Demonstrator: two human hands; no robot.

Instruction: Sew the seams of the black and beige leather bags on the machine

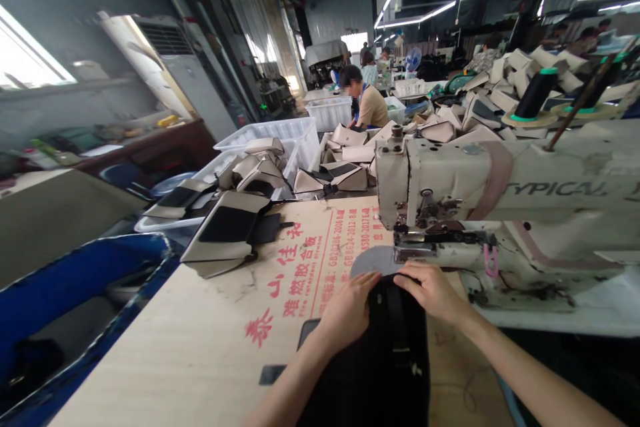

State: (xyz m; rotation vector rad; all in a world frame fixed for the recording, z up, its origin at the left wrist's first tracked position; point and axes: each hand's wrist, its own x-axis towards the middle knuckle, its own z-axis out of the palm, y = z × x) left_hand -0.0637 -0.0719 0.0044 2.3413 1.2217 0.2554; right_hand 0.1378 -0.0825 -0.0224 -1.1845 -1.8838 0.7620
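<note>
A black fabric bag piece (387,367) hangs from the plywood top's near side, with a rounded grey panel (373,261) at its far end. That end lies at the needle area of the sewing machine (417,190). My left hand (350,307) is closed on the piece's left edge, where the black meets the grey. Pinched on the right edge, beside the machine's presser area, is my right hand (433,288). The fingertips of both hands are partly hidden by the fabric.
Sewn beige-and-black pieces fill a white crate (300,147); one such piece (227,233) lies on the plywood table (195,320). A blue-lined bin (100,260) stands left. Black thread cones (537,97) top the machine. A person (373,103) sits beyond.
</note>
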